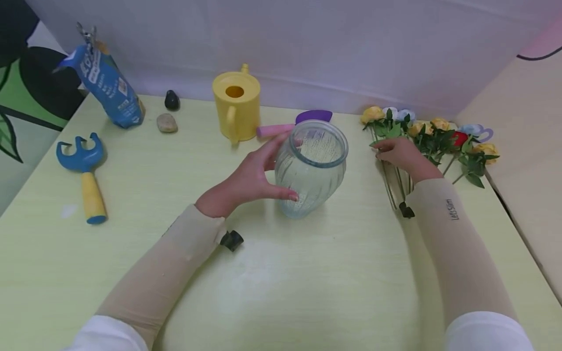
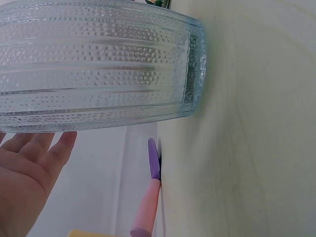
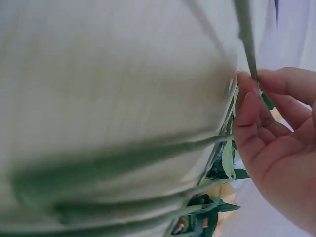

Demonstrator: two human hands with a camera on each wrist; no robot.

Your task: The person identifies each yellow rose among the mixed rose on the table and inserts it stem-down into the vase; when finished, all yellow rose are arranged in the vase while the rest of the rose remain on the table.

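Note:
A ribbed clear glass vase (image 1: 313,178) is held around its left side by my left hand (image 1: 246,183), thumb in front and fingers behind. In the left wrist view the fingertips meet the vase's dimpled side (image 2: 98,69). Over at the right, my right hand (image 1: 406,155) is among artificial roses with yellow, red and pale blue blooms. Thumb and finger pinch one green flower stem (image 3: 245,37) in the right wrist view. Other stems lie below that hand. Which bloom belongs to the pinched stem is hard to tell.
Behind the vase lies a trowel with a pink handle (image 1: 274,130) and purple blade. A yellow watering can (image 1: 239,105) stands beside it. Farther left are two stones (image 1: 167,123), a clipped blue bag (image 1: 107,87) and a blue hand rake (image 1: 85,158) with a yellow handle.

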